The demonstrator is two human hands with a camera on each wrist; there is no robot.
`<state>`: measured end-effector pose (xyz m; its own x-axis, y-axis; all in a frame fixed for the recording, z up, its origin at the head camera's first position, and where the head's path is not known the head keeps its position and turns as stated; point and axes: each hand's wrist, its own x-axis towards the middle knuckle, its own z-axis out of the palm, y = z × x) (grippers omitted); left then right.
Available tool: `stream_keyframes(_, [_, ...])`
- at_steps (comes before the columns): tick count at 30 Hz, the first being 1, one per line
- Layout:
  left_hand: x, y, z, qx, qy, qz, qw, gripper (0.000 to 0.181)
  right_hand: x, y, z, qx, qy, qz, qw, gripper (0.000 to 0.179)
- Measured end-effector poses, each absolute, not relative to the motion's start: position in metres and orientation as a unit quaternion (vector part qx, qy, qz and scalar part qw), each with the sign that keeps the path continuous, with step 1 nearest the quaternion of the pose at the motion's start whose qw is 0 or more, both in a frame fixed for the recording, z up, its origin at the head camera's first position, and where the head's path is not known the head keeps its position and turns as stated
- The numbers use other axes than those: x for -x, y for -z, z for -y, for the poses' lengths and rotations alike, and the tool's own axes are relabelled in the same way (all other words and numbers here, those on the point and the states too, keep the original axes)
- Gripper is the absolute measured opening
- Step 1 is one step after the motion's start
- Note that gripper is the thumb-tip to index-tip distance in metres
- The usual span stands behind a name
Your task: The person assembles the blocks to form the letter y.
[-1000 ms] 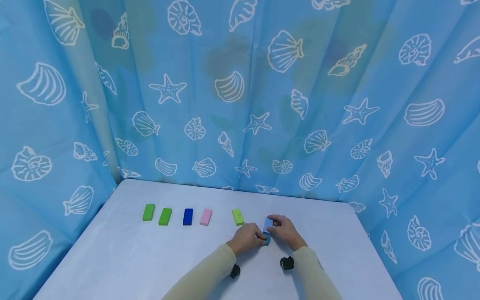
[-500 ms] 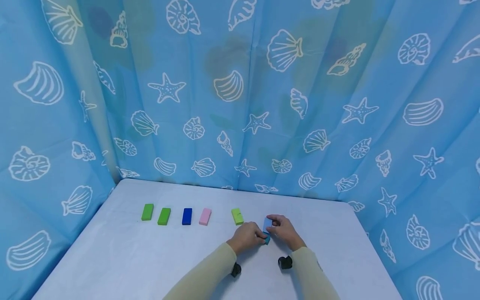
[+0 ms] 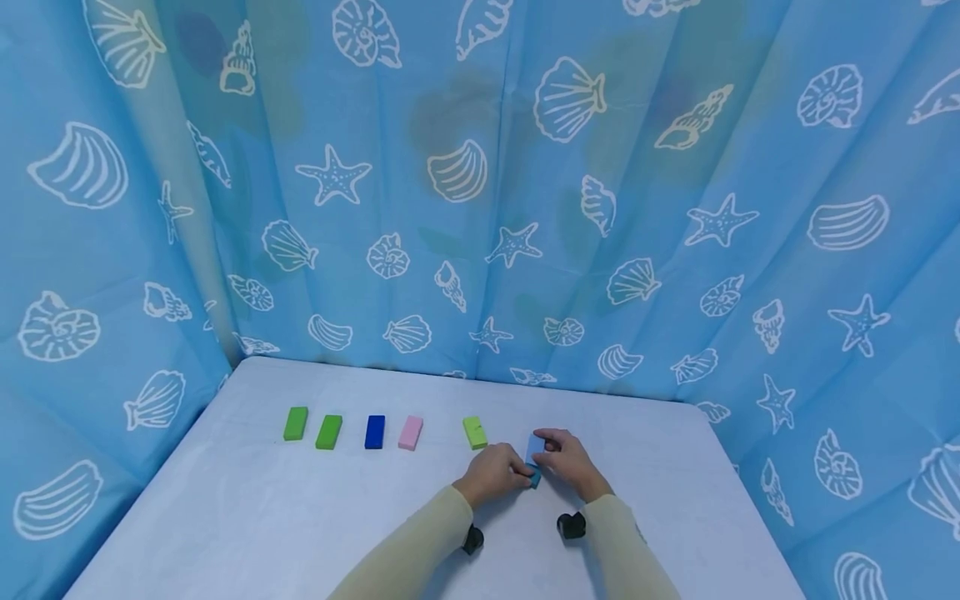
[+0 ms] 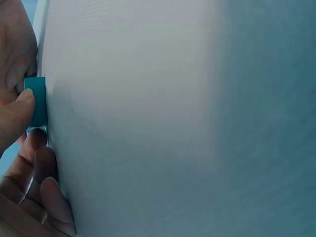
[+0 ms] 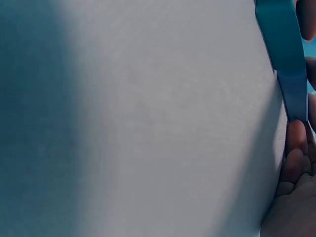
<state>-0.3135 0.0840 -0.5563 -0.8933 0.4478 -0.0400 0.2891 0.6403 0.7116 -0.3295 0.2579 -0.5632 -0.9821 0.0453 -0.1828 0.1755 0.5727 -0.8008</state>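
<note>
In the head view, my left hand (image 3: 491, 475) pinches a small teal block (image 3: 534, 479) near its end. My right hand (image 3: 573, 465) grips a light blue block (image 3: 534, 448), lying just beyond the teal one. Up close in the left wrist view, the thumb presses on the teal block (image 4: 39, 101) at the table surface, while other fingers curl below it. The right wrist view has the teal block (image 5: 282, 37) and the light blue block (image 5: 293, 94) meeting end to end, right fingers around the light blue one. Part of each block is covered by fingers.
Left of my hands, a row of blocks lies on the white table (image 3: 262, 517): two green ones (image 3: 296, 423) (image 3: 328, 432), a dark blue one (image 3: 375, 432), a pink one (image 3: 410, 433) and a yellow-green one (image 3: 475, 432). A shell-patterned blue curtain (image 3: 420, 275) surrounds the table.
</note>
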Motion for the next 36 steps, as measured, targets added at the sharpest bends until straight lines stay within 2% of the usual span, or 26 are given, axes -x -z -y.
stream_keyframes(23, [0.309, 0.565, -0.082, -0.186, -0.409, -0.888, 0.099, 0.011, 0.337, 0.56, -0.265, -0.085, 0.492, -0.862, 0.087, 0.054])
stream_keyframes(36, [0.308, 0.557, -0.08, -0.171, -0.423, -0.883, 0.111, 0.012, 0.356, 0.521, -0.262, -0.039, 0.443, -0.894, 0.055, 0.053])
